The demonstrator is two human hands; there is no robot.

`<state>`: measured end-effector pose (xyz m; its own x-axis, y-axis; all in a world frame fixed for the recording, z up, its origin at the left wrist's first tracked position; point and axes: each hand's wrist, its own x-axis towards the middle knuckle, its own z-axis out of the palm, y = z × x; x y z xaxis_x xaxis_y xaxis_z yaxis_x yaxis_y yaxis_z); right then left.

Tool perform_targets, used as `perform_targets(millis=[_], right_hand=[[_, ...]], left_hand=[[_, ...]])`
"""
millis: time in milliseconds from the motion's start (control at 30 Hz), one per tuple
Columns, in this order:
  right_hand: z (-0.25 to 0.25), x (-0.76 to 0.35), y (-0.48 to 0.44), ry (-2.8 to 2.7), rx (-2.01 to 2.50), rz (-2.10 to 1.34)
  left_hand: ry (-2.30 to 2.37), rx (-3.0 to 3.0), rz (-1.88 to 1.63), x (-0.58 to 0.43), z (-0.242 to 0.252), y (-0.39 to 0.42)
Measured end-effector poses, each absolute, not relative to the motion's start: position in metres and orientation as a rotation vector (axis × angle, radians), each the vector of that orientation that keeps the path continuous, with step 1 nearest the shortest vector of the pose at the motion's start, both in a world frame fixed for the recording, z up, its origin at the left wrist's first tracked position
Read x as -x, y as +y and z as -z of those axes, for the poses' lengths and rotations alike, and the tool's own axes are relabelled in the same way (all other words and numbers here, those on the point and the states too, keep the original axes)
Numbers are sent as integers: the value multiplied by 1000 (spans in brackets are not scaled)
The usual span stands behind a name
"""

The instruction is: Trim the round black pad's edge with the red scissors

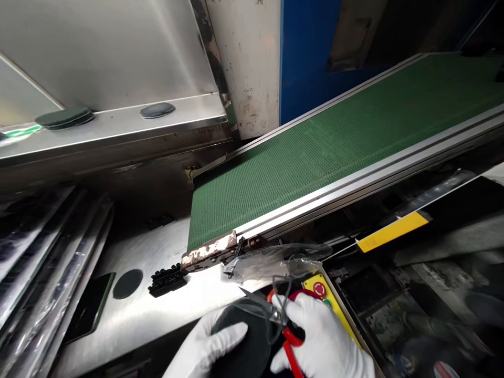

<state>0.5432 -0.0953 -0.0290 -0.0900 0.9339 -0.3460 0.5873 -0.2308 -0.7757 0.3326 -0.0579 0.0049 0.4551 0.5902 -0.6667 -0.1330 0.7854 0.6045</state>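
A dark round pad sits at the bottom of the view, between the two white-gloved hands. The left hand lies against the pad's left side, its fingers together and nearly straight, pressing on the dark face, with the hand angled up and to the right. The right hand is closed into a firm grip around the red handles of a pair of scissors, its fingers curled over them and the knuckles facing up. The scissors' steel blades reach left across the pad's upper edge, touching or just above it; how far apart they stand is hard to tell. Clear plastic film rises from beside the blades, crumpled, and reaches the end of a green mesh conveyor belt.

Just beyond the right hand is a yellow control box with a red stop button. To the left, a stainless steel table carries a black connector block. Stacked panels lie further left, and two more dark round pads rest on a steel ledge above.
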Motion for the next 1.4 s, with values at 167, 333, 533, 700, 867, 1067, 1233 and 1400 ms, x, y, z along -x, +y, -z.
perform_targets(millis=[167,333,533,700,867,1067,1233,1400], right_hand=[[28,-549,-96,-1722,1833,-1232],[29,-552,-96,-1817,1801,-1126],[22,-553,-95,-1797,1811,-1268],[26,-554,-95,-1802,1789,-1300],[27,-552,-95,-1849,1790,-1217],[23,-551,-94,-1813,1810,-1329],[26,-551,-93,-1875,1784,-1186],[26,-551,-93,-1885,1742,-1220]], left_hand=[[969,-577,-427,-335,-5,-54],[914,-621,-370,-335,-4,-51],[970,-693,-312,-337,-16,-42],[997,-676,-293,-337,-20,-33],[1019,-694,-224,-337,-22,-29],[991,-718,-219,-332,-22,-31],[955,-805,-158,-333,-24,-28],[937,-890,-95,-337,-32,-21]])
